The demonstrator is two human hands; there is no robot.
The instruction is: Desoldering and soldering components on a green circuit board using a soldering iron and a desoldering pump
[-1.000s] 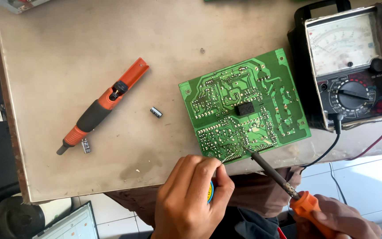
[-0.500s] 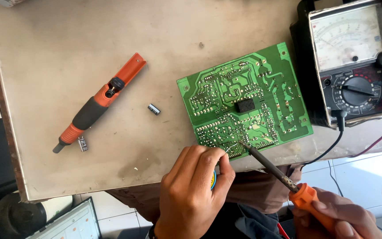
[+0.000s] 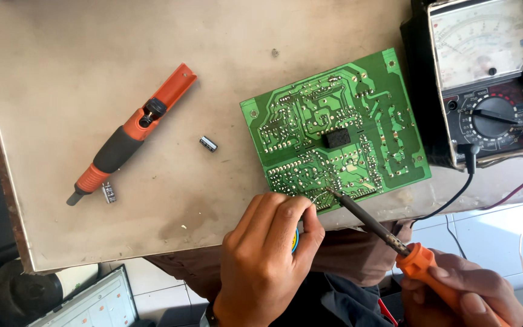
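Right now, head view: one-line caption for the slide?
Right hand touches soldering iron tip to green circuit board; left hand feeds solder wire beside it.

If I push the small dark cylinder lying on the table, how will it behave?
The small capacitor would probably roll, since it lies on its round side on the smooth table. It looks light, so a slight touch may move it.

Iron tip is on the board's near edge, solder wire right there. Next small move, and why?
Probably feed the solder wire into the joint. The soldering iron in the right hand has its tip on the green circuit board, and the left hand pinches the wire just beside that tip.
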